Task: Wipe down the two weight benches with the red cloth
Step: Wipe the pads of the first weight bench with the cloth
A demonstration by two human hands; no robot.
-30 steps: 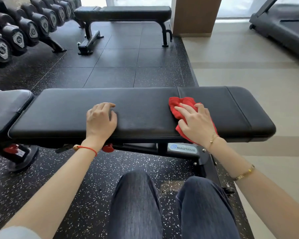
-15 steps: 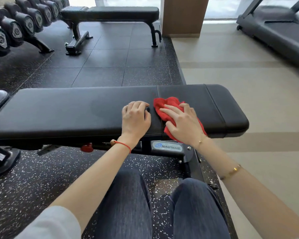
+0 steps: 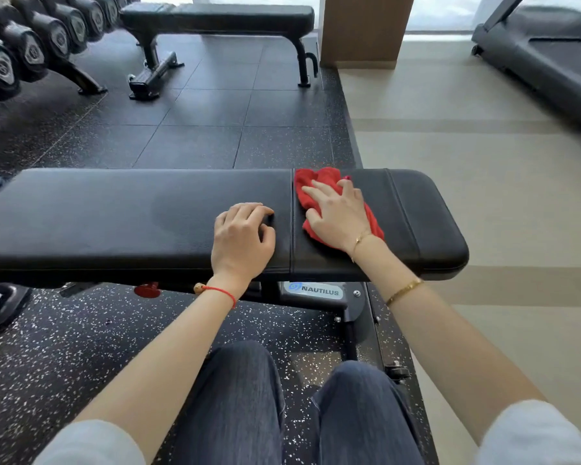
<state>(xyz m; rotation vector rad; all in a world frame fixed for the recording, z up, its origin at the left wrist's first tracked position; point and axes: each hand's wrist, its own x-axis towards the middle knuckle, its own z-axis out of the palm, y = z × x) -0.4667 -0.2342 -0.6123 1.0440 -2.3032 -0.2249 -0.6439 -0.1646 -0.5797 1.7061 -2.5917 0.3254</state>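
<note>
A black padded weight bench (image 3: 114,216) runs across the view in front of me. The crumpled red cloth (image 3: 311,182) lies on its right section, just right of the pad seam. My right hand (image 3: 339,216) presses flat on the cloth with spread fingers. My left hand (image 3: 242,239) rests on the pad just left of the seam, fingers loosely bent, holding nothing. A second black flat bench (image 3: 222,15) stands further back on the rubber floor.
A rack of dumbbells (image 3: 31,45) lines the back left. A wooden pillar (image 3: 363,28) stands behind the far bench, and a treadmill (image 3: 550,55) sits at the back right on the light floor. My knees (image 3: 242,380) are below the bench.
My right hand has pushed the cloth away toward the far edge of the pad. My left hand has slid right along the bench to beside the seam.
</note>
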